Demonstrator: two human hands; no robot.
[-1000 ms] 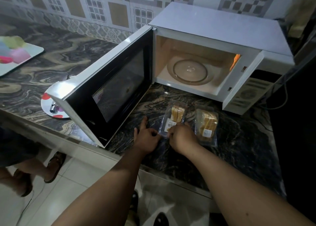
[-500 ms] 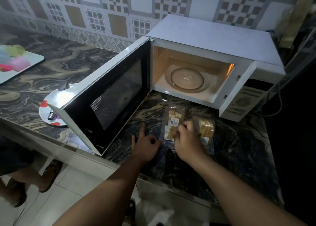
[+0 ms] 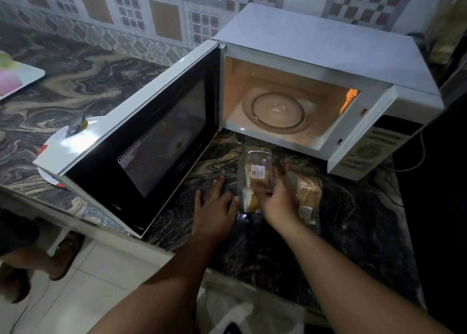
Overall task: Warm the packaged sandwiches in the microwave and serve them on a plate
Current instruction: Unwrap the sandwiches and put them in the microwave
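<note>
The microwave (image 3: pixel 316 86) stands open, its turntable (image 3: pixel 275 112) bare. The right hand (image 3: pixel 278 199) grasps one sandwich pack (image 3: pixel 255 179) just above the desk (image 3: pixel 353 220); the second pack (image 3: pixel 307 194) lies beside it. The left hand (image 3: pixel 214 210) rests released, fingers spread. Warming and plating remain.

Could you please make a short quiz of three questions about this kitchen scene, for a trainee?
1. True or false: the microwave door stands open.
2. Which hand grips the labelled sandwich pack? A) left hand B) right hand
3. What lies on the glass turntable?

Key:
1. True.
2. B; the left hand rests open on the counter beside it.
3. Nothing; both the labelled pack and the second pack are outside the microwave.
</note>
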